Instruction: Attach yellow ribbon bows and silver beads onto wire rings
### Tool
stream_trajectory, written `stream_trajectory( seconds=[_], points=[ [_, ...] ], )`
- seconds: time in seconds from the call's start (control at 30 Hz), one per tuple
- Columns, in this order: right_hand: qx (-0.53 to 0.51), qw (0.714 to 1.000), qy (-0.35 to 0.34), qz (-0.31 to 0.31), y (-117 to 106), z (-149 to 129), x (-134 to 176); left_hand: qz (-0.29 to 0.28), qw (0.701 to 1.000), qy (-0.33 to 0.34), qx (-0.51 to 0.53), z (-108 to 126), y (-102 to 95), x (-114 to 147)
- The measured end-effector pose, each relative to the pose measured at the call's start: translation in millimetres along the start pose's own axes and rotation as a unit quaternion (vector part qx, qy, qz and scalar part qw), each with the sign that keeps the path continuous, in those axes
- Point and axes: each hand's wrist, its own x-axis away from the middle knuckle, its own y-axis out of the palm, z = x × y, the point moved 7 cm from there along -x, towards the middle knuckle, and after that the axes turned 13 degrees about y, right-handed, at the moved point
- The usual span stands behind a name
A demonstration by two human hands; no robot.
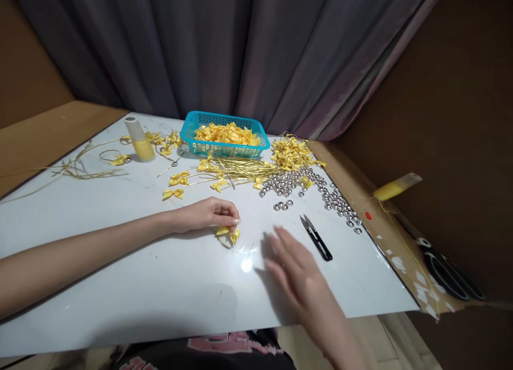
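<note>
Near the middle of the white tabletop, my left hand pinches a yellow ribbon bow with a gold cord loop hanging below it. My right hand hovers to the right of the bow, apart from it, its fingers stretched out and a little blurred, with nothing in them. Black thread snips lie on the table just beyond my right hand. Several silver beads are scattered farther back, the closest ones behind the snips.
A blue basket of yellow bows stands at the back. In front of it lie gold cords; a pile of bows is to the right. A bottle stands back left. Scissors and another bottle lie at right.
</note>
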Motion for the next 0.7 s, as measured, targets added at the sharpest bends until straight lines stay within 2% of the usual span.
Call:
stream_trajectory(
  seconds=[0.07, 0.13, 0.37, 0.43, 0.57, 0.7],
  points=[
    [0.011, 0.996, -0.068, -0.059, 14, -27, 8, 0.0, 1.0, 0.004, -0.001, 1, -0.5, 0],
    [0.019, 0.992, -0.094, -0.082, 22, -40, 14, -0.001, 1.0, 0.006, -0.004, 1, -0.7, 0],
    [0.024, 0.979, -0.163, -0.12, 20, -32, 43, -0.004, 1.0, 0.005, -0.004, 0, -0.9, 0],
    [0.006, 0.98, -0.172, -0.102, 15, -25, 55, -0.005, 1.0, 0.003, -0.008, 0, -1.1, 0],
    [-0.052, 0.988, -0.149, -0.005, 10, -13, 76, -0.01, 1.0, 0.005, -0.023, 1, -1.0, 0],
    [-0.122, 0.983, -0.112, 0.077, 11, -6, 90, -0.019, 0.999, 0.003, -0.031, 2, -0.4, 1]
  ],
)
